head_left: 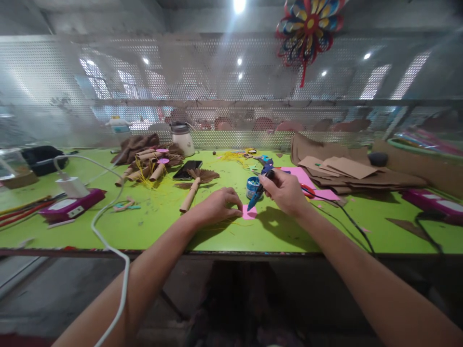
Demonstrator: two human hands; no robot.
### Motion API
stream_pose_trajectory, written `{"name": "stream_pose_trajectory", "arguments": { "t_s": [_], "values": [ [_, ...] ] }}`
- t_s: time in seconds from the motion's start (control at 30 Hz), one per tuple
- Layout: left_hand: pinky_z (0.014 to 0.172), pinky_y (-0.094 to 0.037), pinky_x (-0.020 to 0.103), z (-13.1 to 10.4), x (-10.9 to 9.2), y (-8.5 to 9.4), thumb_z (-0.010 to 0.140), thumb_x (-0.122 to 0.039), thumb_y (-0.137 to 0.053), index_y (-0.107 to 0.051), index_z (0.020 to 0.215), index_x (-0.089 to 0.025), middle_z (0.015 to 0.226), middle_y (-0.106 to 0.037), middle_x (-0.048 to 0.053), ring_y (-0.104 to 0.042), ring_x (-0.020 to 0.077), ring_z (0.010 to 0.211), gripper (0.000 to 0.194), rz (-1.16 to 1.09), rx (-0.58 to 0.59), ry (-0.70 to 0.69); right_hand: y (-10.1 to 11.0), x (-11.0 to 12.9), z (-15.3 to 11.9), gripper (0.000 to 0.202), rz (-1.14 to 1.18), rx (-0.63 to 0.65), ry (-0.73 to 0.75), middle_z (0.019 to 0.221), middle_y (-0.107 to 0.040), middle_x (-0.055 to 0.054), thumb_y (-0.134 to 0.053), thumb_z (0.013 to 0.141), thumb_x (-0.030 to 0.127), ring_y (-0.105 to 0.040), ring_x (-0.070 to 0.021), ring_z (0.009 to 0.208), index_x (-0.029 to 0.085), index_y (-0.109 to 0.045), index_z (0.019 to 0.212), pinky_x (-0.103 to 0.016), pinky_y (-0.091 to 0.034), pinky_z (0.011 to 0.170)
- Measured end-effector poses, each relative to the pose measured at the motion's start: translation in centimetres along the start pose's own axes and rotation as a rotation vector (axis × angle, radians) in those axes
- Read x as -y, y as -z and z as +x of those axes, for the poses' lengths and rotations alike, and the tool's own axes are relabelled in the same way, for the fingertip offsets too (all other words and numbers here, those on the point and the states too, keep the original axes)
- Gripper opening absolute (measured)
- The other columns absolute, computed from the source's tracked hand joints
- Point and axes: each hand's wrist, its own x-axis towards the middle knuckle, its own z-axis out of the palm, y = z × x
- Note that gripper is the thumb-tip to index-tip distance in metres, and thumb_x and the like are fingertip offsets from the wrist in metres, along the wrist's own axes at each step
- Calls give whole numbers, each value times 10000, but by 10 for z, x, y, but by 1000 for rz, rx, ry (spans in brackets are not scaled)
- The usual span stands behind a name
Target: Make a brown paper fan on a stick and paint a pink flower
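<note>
My right hand (284, 190) is closed round a dark blue glue gun (256, 196), whose tip points down at a small pink paper square (249, 212) on the green table. At the left edge of that square rests my left hand (219, 206), its fingers curled and their tips near the paper; whether they pinch anything is too small to tell. Just behind the gun stands a small blue-rimmed jar (253, 187). A brown paper roll with a fan-shaped top (191, 193) lies to the left of my left hand.
Further left are a black phone (187, 170), more paper rolls (144, 171) and a purple power strip (72, 205) with a white cable. Brown paper sheets (354, 171) and pink paper (296, 178) lie right. A black cord crosses the right side.
</note>
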Motion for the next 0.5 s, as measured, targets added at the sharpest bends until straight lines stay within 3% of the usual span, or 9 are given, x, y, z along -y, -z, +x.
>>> {"name": "stream_pose_trajectory", "arguments": {
  "t_s": [0.5],
  "values": [
    [872,-417,278,1,0,0,821,-360,-623,-720,902,-221,961,-608,41,-580,181,930,188,21,-10,1,0,-3,2,346,-14,13,28,528,-466,41,-552,842,485,-411,-105,482,207,-457,661,-252,-330,474]
  ]
}}
